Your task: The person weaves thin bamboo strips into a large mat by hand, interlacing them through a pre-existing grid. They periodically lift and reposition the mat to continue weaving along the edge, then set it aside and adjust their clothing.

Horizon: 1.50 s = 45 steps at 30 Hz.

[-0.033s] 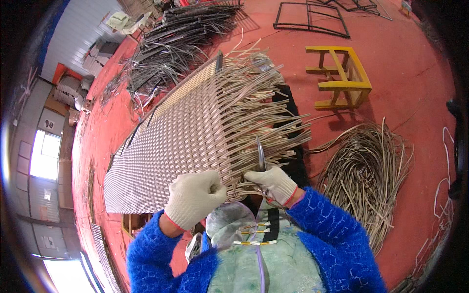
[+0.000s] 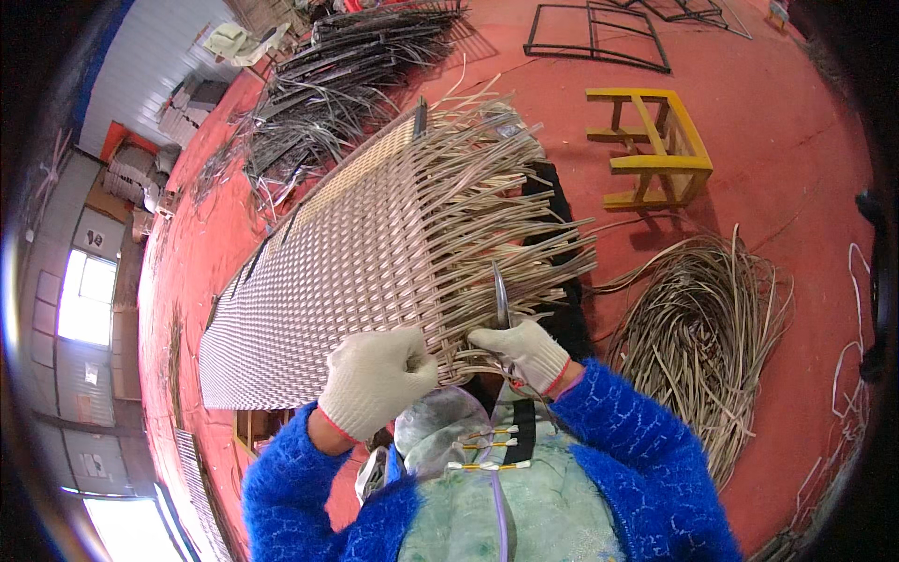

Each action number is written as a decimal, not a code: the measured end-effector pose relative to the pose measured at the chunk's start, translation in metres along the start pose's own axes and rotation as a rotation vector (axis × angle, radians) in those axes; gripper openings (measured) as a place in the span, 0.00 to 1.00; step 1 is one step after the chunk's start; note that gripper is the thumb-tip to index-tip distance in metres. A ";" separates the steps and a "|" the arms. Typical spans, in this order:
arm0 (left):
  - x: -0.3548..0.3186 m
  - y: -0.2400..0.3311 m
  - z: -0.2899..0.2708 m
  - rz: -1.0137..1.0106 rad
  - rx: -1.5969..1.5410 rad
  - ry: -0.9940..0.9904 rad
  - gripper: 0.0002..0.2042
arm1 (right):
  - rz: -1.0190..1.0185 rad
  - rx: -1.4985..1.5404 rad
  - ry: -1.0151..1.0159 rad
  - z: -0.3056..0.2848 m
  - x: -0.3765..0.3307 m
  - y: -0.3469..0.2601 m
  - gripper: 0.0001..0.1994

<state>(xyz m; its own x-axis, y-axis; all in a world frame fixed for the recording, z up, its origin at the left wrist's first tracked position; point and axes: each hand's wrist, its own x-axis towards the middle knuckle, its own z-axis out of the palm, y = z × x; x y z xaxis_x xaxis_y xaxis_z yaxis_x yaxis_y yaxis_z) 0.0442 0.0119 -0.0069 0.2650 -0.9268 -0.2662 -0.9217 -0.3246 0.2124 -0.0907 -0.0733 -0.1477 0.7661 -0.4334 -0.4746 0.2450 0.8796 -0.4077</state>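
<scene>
A large woven rattan-look panel (image 2: 328, 272) lies tilted before me, tan strands crossing in a tight weave. Loose strand ends (image 2: 506, 215) fan out along its right edge. My left hand (image 2: 377, 382), in a white knit glove, is closed at the near right corner of the weave; whatever its fingers hold is hidden. My right hand (image 2: 524, 354), gloved likewise, is closed round a curved metal tool (image 2: 501, 300) with a tapering tip pointing away from me. That hand is beside the lowest loose ends, and the tool's lower part is mostly covered.
A yellow stool frame (image 2: 660, 164) lies on its side on the red floor (image 2: 787, 169). Near it is a heap of tan strands (image 2: 698, 347). Bundled dark strips (image 2: 328, 94) lie beyond the panel, and black metal frames (image 2: 599, 42) are at the far right.
My left hand has shifted very slightly to the right. Everything else looks the same.
</scene>
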 end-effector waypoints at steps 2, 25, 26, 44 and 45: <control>0.004 0.003 0.005 0.027 0.102 -0.034 0.11 | -0.019 -0.066 -0.042 0.001 0.002 0.000 0.11; 0.030 0.001 0.041 0.262 0.216 0.187 0.08 | -0.338 -1.471 0.494 -0.123 -0.048 -0.045 0.08; 0.031 0.001 0.042 0.281 0.242 0.200 0.09 | -0.428 -1.505 0.595 -0.116 -0.053 -0.049 0.07; 0.005 -0.046 0.010 -0.010 -0.991 0.084 0.06 | -0.502 -1.515 0.118 0.000 -0.017 -0.017 0.09; 0.005 -0.043 0.010 -0.020 -0.855 0.073 0.06 | -0.469 -1.478 0.122 -0.002 -0.013 -0.016 0.09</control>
<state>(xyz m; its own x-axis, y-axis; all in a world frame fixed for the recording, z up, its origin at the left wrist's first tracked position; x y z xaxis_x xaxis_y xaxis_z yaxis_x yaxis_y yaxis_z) 0.0825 0.0227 -0.0267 0.3230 -0.9198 -0.2227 -0.3943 -0.3447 0.8519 -0.1059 -0.0819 -0.1361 0.7220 -0.6819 -0.1175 -0.3986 -0.2710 -0.8762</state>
